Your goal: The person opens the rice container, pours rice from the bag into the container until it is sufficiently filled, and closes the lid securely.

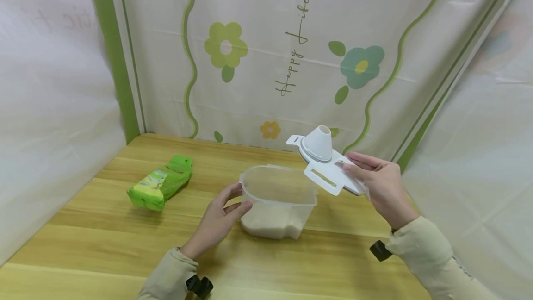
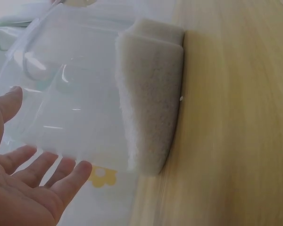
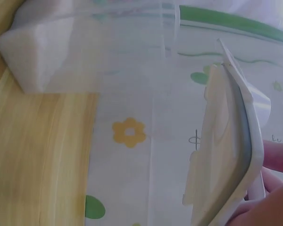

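Note:
A clear plastic container (image 1: 278,198) stands on the wooden table, its open top showing and white, rice-like grains (image 2: 153,96) filling its lower part. My left hand (image 1: 220,216) is at its left side, fingers spread and slightly bent, the thumb near the front wall. Whether every fingertip touches the wall I cannot tell. Above and right of the container, my right hand (image 1: 376,182) pinches a white lid (image 1: 326,163) by its right end. The lid carries a cone-shaped spout and has slotted side flaps; its grey seal (image 3: 245,136) shows in the right wrist view.
A green packet (image 1: 162,184) lies on the table to the left. One loose white grain (image 2: 181,99) is beside the container's base. Flower-printed cloth (image 1: 270,59) hangs behind the table (image 1: 104,240), and white cloth hangs at both sides.

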Motion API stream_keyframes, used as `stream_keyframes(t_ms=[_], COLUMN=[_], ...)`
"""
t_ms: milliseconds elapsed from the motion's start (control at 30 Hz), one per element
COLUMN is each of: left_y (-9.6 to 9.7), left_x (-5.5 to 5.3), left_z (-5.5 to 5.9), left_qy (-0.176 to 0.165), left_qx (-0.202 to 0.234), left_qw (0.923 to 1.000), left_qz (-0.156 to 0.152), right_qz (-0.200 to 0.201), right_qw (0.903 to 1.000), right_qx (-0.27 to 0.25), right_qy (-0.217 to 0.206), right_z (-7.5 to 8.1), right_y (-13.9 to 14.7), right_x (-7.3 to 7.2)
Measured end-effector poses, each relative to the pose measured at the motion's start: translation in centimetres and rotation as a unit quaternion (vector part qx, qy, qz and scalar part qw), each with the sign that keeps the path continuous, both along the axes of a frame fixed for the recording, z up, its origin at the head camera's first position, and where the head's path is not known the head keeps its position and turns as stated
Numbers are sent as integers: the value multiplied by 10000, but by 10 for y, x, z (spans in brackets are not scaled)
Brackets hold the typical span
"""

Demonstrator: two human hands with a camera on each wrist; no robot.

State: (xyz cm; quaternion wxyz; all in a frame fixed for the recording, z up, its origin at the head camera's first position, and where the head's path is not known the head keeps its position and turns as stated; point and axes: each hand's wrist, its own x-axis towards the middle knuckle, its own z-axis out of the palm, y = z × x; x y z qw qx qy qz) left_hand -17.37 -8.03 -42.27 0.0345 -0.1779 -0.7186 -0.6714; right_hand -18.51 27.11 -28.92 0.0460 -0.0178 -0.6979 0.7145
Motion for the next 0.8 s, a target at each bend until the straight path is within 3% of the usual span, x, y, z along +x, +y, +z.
stream_keyframes(t_ms=[467, 800], left_y=[1, 2], left_x=[3, 3], left_z=[2, 2], left_qy=[57, 29], left_qx=[63, 23], left_qw=[10000, 9998], left_qz=[47, 178], right_qz=[335, 782], right_qw=[9992, 9939], right_qx=[197, 710], right_qy=[49, 317], right_z=[4, -3], right_y=[-25, -46], right_x=[8, 5])
